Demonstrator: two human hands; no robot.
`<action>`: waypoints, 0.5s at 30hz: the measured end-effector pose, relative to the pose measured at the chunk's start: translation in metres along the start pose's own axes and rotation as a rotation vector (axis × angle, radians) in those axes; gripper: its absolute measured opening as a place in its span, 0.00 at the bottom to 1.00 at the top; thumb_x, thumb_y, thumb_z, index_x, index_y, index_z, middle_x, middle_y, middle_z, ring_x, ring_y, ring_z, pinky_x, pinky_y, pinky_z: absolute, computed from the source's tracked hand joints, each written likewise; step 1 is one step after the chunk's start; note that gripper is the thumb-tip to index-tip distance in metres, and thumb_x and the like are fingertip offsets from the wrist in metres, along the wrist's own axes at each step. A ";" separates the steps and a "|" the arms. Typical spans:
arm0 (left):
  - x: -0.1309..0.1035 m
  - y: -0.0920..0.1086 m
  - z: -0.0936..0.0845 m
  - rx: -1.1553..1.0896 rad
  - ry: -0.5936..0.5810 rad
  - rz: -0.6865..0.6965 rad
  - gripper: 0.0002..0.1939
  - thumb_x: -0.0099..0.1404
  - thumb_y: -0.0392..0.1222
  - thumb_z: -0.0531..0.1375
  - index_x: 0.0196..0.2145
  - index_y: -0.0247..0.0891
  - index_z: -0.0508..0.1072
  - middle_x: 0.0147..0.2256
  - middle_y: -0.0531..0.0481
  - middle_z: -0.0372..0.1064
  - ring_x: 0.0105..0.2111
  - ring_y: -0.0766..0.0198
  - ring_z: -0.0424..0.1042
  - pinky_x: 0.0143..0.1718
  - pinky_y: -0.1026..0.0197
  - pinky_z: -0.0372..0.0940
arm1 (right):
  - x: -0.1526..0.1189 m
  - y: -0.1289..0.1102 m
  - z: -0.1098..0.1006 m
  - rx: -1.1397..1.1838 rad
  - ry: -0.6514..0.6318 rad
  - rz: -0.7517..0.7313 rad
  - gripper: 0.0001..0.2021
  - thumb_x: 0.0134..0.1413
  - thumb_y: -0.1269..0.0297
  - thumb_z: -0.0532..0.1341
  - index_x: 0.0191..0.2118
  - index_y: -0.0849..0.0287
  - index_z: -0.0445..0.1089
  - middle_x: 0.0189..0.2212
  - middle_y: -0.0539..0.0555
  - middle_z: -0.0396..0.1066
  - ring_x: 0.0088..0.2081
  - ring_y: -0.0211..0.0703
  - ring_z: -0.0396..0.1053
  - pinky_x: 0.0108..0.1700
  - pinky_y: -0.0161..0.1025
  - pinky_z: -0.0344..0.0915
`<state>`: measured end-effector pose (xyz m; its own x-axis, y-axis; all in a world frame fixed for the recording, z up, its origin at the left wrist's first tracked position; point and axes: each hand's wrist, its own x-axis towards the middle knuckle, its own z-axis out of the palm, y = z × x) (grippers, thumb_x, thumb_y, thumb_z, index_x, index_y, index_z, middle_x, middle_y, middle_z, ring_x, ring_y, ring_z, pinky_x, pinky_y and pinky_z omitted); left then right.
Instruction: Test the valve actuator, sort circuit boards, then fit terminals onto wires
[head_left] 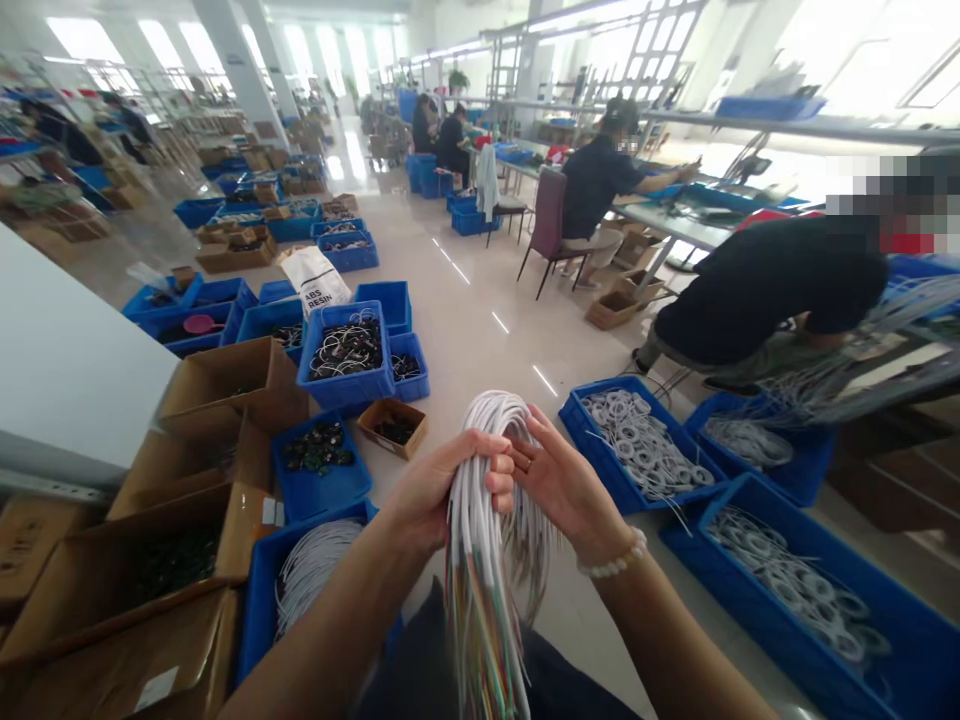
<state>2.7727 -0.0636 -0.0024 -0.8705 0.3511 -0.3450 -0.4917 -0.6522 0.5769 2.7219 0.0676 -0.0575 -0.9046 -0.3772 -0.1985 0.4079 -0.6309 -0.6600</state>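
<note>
A thick bundle of white cables (474, 510) hangs in a bent loop at the lower centre, with thin coloured wires showing at its lower ends. My left hand (457, 482) is wrapped round the bundle, its fingers curled over the front. At the right side of the loop is my right hand (562, 482), its fingers apart and its fingertips against the cables near the top of the bend. A beaded bracelet (616, 560) circles my right wrist. The part of the bundle behind my hands is partly hidden.
Blue bins of coiled white cable (645, 440) stand at the right, beside a person in dark clothes (772, 290) bending over. On the left are cardboard boxes (225, 385) and a blue bin of dark parts (345, 345). Another person (596, 185) sits at a bench farther back.
</note>
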 end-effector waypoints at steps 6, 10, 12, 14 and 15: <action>0.057 0.054 0.000 -0.130 -0.040 0.005 0.02 0.58 0.31 0.54 0.28 0.31 0.66 0.20 0.58 0.57 0.16 0.78 0.61 0.19 0.74 0.60 | 0.050 -0.016 -0.036 -0.050 0.137 0.028 0.25 0.45 0.71 0.70 0.50 0.59 0.66 0.34 0.54 0.77 0.31 0.37 0.74 0.35 0.32 0.73; 0.105 0.107 -0.007 -0.143 -0.054 0.069 0.02 0.58 0.31 0.54 0.29 0.30 0.67 0.20 0.58 0.58 0.16 0.78 0.61 0.19 0.73 0.61 | 0.102 -0.025 -0.055 -0.074 0.183 0.060 0.17 0.43 0.71 0.71 0.42 0.63 0.72 0.28 0.51 0.75 0.25 0.32 0.70 0.30 0.28 0.71; 0.131 0.134 -0.008 -0.129 -0.048 0.103 0.03 0.58 0.30 0.54 0.29 0.30 0.67 0.19 0.58 0.59 0.16 0.77 0.61 0.18 0.73 0.61 | 0.126 -0.028 -0.064 -0.080 0.228 0.086 0.15 0.40 0.71 0.73 0.37 0.63 0.74 0.26 0.50 0.73 0.23 0.31 0.69 0.28 0.26 0.70; 0.158 0.158 -0.006 -0.104 -0.037 0.122 0.03 0.58 0.30 0.54 0.28 0.29 0.67 0.19 0.57 0.59 0.15 0.77 0.61 0.18 0.73 0.61 | 0.146 -0.032 -0.073 -0.077 0.288 0.104 0.15 0.37 0.71 0.75 0.35 0.63 0.74 0.25 0.50 0.73 0.23 0.30 0.68 0.26 0.26 0.69; 0.171 0.168 -0.004 -0.090 -0.031 0.131 0.03 0.58 0.30 0.55 0.27 0.29 0.67 0.19 0.57 0.60 0.15 0.77 0.61 0.18 0.73 0.61 | 0.155 -0.034 -0.077 -0.071 0.318 0.106 0.15 0.37 0.72 0.75 0.35 0.62 0.74 0.25 0.49 0.73 0.23 0.30 0.68 0.26 0.26 0.69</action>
<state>2.5409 -0.1162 0.0325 -0.9278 0.2789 -0.2478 -0.3715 -0.7509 0.5460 2.5587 0.0831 -0.1215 -0.8554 -0.2013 -0.4773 0.5024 -0.5467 -0.6699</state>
